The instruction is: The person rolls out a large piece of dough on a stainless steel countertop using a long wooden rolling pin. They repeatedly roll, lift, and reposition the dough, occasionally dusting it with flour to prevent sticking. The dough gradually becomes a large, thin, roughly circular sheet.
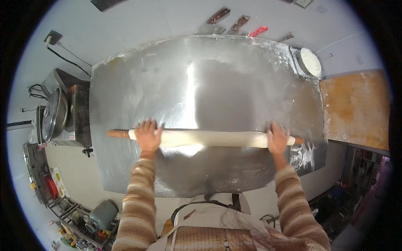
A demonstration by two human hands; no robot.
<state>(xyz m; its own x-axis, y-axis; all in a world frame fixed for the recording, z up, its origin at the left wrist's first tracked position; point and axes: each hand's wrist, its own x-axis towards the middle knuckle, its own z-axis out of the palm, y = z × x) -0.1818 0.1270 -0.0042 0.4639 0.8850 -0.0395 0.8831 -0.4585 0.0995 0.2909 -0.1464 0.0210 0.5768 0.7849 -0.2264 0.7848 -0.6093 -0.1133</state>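
Observation:
A long sheet of pale dough is wrapped around a wooden rolling pin, lying crosswise on a stainless steel tabletop. The pin's bare brown ends stick out at both sides. My left hand rests palm down on the dough near its left end, fingers spread and reaching over the far side. Toward the right end, my right hand lies on the dough the same way, its fingertips blurred. Neither hand curls around the roll; what is under the palms is hidden.
Several knives, one with a red handle, stand along the table's back edge by the wall. A bowl of white flour sits at the back right corner, beside a wooden board. A metal machine adjoins the left edge; a gas cylinder is lower left.

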